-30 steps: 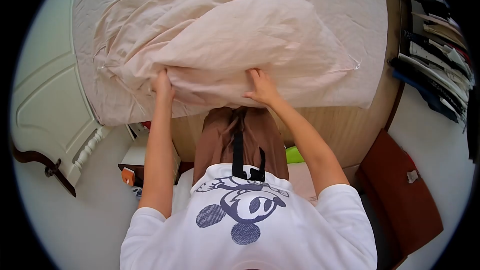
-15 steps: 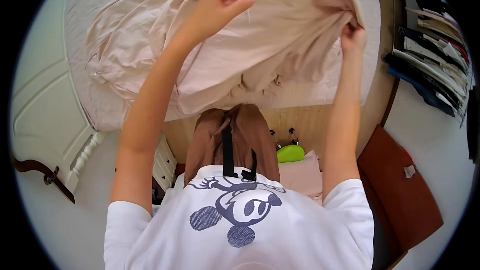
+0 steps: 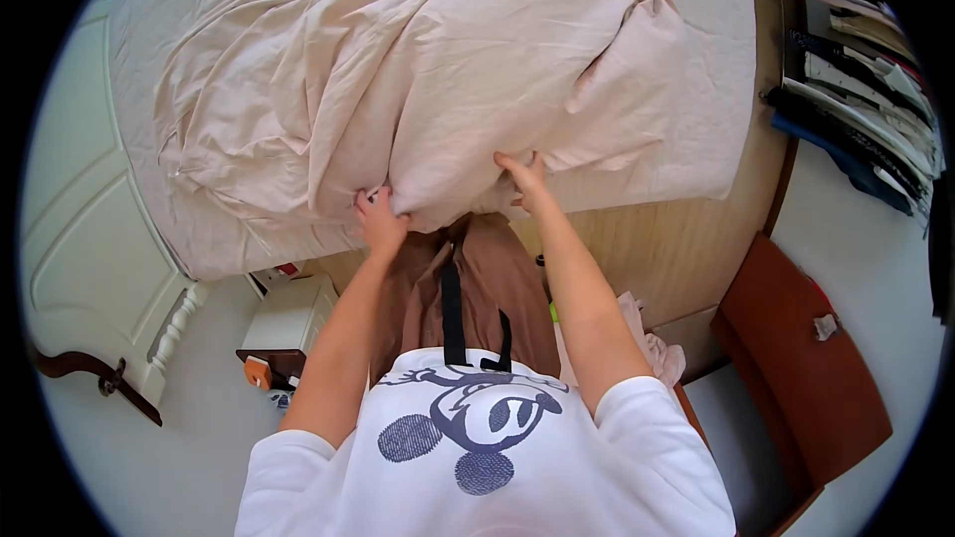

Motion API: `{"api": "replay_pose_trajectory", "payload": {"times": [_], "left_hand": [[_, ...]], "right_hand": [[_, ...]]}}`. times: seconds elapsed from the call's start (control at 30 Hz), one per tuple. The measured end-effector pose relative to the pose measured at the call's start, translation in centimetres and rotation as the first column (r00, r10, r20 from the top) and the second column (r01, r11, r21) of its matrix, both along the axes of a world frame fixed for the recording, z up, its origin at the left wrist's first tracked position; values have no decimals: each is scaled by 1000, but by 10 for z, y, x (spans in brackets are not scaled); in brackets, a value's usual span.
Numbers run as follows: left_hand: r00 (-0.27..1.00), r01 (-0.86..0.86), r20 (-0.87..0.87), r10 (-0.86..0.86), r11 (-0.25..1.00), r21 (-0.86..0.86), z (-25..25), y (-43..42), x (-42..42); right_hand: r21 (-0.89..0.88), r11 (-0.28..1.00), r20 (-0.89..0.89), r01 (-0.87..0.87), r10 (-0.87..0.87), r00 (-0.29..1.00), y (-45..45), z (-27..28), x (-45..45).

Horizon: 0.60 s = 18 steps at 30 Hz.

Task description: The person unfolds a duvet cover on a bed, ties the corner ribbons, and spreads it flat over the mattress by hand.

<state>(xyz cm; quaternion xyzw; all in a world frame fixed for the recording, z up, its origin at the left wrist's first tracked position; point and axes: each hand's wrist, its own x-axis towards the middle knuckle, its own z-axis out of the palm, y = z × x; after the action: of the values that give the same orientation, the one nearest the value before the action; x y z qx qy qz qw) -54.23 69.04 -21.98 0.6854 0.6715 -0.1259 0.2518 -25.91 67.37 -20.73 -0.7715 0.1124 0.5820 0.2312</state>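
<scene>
While both arms reach forward over the near edge of the bed (image 3: 711,129), the two bare hands rest at the near border of a large pale pink cloth (image 3: 477,70). The left hand (image 3: 382,223) touches the cloth close to the bed's edge, its fingers bent and its thumb parted from them to the right. A deep fold runs up the cloth from just beside its fingertips. Whether any fabric is pinched there cannot be told. The right hand (image 3: 526,184) is spread wider, thumb and fingers well parted, with the tips against the cloth near its lower border; no firm grip shows. The hands are apart from each other, the right one a little farther up the bed, with a smooth stretch of cloth between them.

The cloth lies across the middle of the bed, heaped in loose wrinkles toward the headboard (image 3: 85,179) on the left and smoother in the centre. Near its right end a gathered peak stands up, with folds falling from it. The bed's light cover shows around the cloth, most plainly on the right.

Below the hands, brown trousers (image 3: 497,278) stand against the bed, with a black strap (image 3: 453,313) hanging down the front from under the white T-shirt (image 3: 597,457).
</scene>
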Motion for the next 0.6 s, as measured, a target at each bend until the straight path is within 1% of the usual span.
{"api": "replay_pose_trajectory", "payload": {"times": [0.07, 0.1, 0.13, 0.17, 0.2, 0.23, 0.27, 0.3, 0.33, 0.37, 0.4, 0.43, 0.47, 0.5, 0.53, 0.57, 0.6], "left_hand": [[979, -16, 198, 46, 989, -150, -33, 26, -20], [953, -13, 293, 81, 974, -224, -46, 42, -20], [905, -9, 419, 80, 985, -170, -48, 56, -14], [840, -12, 537, 72, 993, -115, -39, 75, -5], [800, -86, 519, 301, 914, -397, -5, 106, 13], [743, -137, 434, 510, 750, -647, 38, 144, 32], [803, -146, 443, 398, 853, -501, 61, 174, 44], [711, -107, 613, 345, 914, -390, 33, 210, 34], [616, -177, 668, 417, 900, -399, 84, 246, 59], [634, -122, 709, 309, 945, -303, 93, 292, 61], [612, -230, 778, 143, 973, 2, 101, 333, 70], [556, -210, 830, -35, 961, 181, 158, 346, 93], [357, -417, 930, 84, 905, 79, 165, 380, 99], [50, -471, 999, 10, 882, 15, 175, 409, 104], [426, -458, 879, -216, 786, 415, 215, 394, 116], [402, -519, 860, -314, 696, 496, 199, 410, 117], [543, -487, 775, -324, 631, 604, 183, 419, 110]], "right_hand": [[1, 998, -105, 56, -56, 993, 3, -35, -8], [4, 995, -110, 97, -96, 989, 8, -45, -8], [83, 987, -141, 134, -122, 983, 14, -48, -3], [161, 972, -172, 173, -145, 974, 22, -48, 6], [235, 948, -205, 213, -166, 965, 31, -44, 15], [281, 942, -218, 183, -123, 968, 44, -31, 28], [327, 933, -230, 152, -78, 970, 60, -15, 44], [395, 904, -226, 162, -75, 971, 70, -8, 60], [461, 871, -222, 171, -73, 972, 81, -1, 76], [569, 806, -227, 163, -36, 973, 97, 14, 93], [668, 728, -226, 155, 0, 974, 116, 35, 106], [709, 684, -157, 172, -84, 984, 138, 58, 113], [747, 639, -94, 183, -170, 981, 154, 76, 118], [776, 616, -12, 134, -198, 980, 163, 83, 120], [800, 595, 68, 84, -228, 971, 170, 86, 121], [818, 574, 145, 32, -260, 955, 174, 85, 122], [761, 638, 272, -113, -156, 950, 170, 71, 118]]}}
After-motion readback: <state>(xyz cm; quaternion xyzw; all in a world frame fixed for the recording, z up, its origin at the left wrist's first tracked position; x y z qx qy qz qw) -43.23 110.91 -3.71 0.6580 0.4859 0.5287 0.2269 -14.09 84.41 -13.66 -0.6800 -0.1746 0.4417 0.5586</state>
